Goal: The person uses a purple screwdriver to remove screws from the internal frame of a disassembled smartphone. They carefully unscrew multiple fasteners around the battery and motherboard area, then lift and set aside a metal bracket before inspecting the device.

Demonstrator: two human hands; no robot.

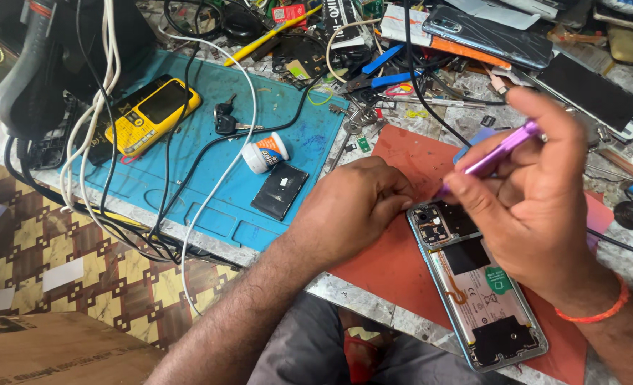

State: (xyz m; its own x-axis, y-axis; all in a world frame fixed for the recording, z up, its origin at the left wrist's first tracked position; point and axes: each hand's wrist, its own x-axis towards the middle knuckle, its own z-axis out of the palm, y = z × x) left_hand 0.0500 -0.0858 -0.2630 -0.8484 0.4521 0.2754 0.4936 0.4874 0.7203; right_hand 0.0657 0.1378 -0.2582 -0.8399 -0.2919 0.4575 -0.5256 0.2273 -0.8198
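An opened smartphone with its back cover off lies on a red mat, its battery and circuit boards showing. My left hand rests curled on the mat, its fingertips touching the phone's top left corner. My right hand grips a purple screwdriver, whose tip points down at the phone's upper edge near the camera module. An orange band circles my right wrist.
A blue work mat carries a yellow keypad phone, keys, a small white glue pot and a black battery. Cables, tools and phone screens crowd the far bench. A cardboard box sits lower left.
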